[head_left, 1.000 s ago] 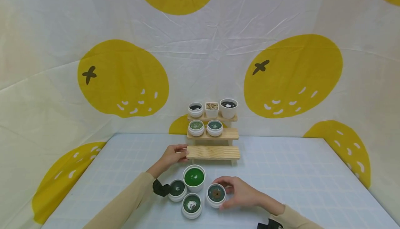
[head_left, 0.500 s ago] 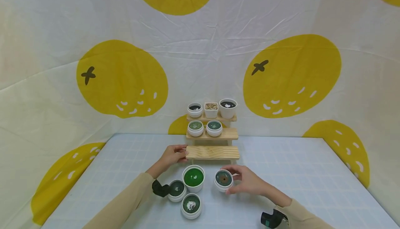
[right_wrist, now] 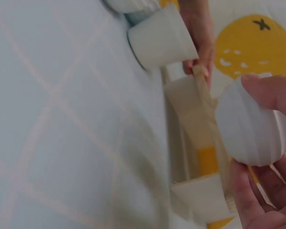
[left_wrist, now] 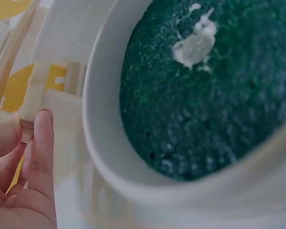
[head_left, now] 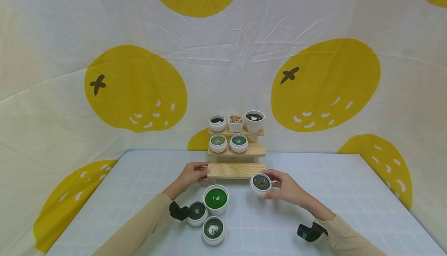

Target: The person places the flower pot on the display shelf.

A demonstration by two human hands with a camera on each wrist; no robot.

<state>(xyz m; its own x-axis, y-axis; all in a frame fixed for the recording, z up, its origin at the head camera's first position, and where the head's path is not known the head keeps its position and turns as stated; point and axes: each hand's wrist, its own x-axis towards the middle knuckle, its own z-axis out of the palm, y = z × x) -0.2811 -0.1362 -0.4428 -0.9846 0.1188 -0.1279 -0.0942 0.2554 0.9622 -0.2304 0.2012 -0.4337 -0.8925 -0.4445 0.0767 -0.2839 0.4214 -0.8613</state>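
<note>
My right hand [head_left: 284, 187] grips a small white pot [head_left: 260, 183] with a dark green top and a brown spot, lifted above the table by the right end of the lowest shelf. In the right wrist view the ribbed side of this pot [right_wrist: 252, 126] sits between thumb and fingers. My left hand [head_left: 190, 175] pinches the left end of the lowest wooden shelf [head_left: 235, 170]; the left wrist view shows thumb and fingers [left_wrist: 40, 157] on the wood. On the table stand a bright green pot [head_left: 215, 199], a dark pot [head_left: 197, 212] and a green pot with a white patch [head_left: 213, 229].
Behind, the middle shelf [head_left: 258, 149] bears two green-topped pots at its left and centre. The top shelf [head_left: 227, 132] carries two round pots and a square one [head_left: 235, 124]. A cloth with yellow fruit prints [head_left: 136, 89] hangs behind the table [head_left: 146, 170].
My right hand has lifted the small white pot off the table, moving it forward and to the right toward the lowest shelf. The left hand stays on the shelf's end.
</note>
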